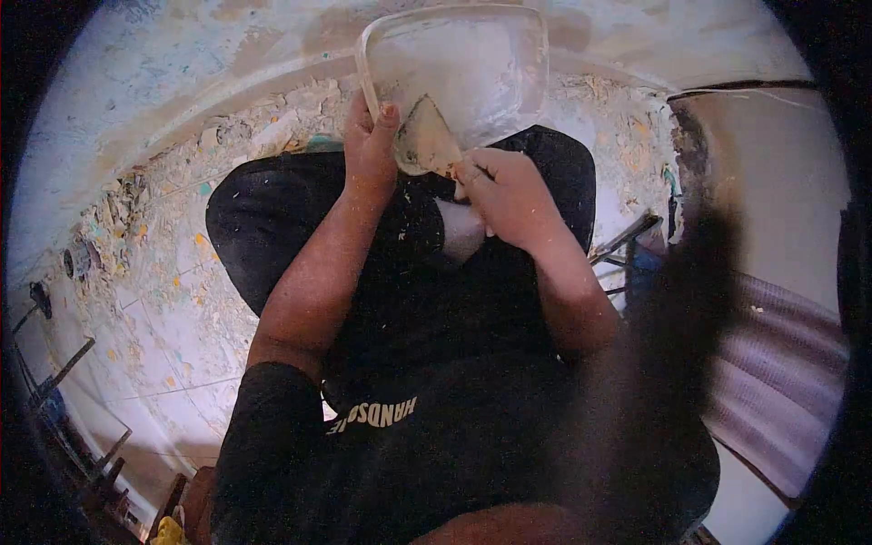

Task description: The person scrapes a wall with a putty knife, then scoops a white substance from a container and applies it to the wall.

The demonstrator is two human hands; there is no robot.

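My left hand is closed on the left rim of a translucent plastic tub, its thumb over the edge. The tub is tilted so that its inside faces me, and smears mark its walls. In my right hand is a small pointed trowel, fingers wrapped round its handle. The triangular blade lies over the tub's near left corner, its tip pointing away from me. Dirty residue shows along the blade's edges. Both hands are above my lap.
Paint flakes and scrapings litter the tiled floor around my folded legs. A stained wall runs ahead. Dark metal frames stand at left. A ribbed purplish mat lies at right. A dark blurred shape blocks part of the right side.
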